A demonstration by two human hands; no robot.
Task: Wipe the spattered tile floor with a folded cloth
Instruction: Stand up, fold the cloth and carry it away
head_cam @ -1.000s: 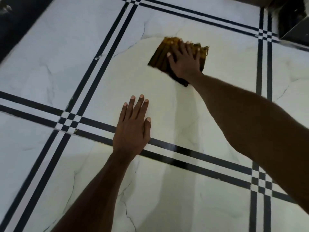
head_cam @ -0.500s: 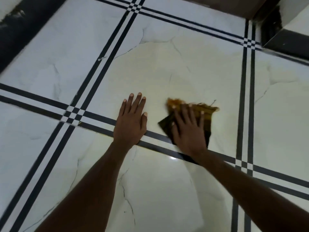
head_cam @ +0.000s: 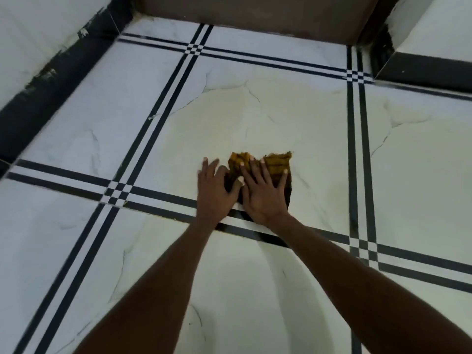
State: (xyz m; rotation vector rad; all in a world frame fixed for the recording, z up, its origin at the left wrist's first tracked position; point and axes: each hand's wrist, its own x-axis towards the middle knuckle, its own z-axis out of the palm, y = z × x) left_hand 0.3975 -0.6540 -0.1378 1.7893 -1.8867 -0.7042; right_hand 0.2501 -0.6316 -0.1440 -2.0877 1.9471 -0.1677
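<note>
where black bands cross, both hands flat, fingers spread: right hand [head_cam: 263, 194] on folded cloth [head_cam: 277, 163], left hand [head_cam: 213, 190] beside it

Black skirting [head_cam: 46, 88], brown wall [head_cam: 255, 14]

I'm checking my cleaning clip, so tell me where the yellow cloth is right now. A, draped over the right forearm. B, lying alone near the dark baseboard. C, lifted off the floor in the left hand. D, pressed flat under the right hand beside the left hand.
D: the right hand lies spread on the cloth, flat on the tile floor, with the left hand alongside.
</note>
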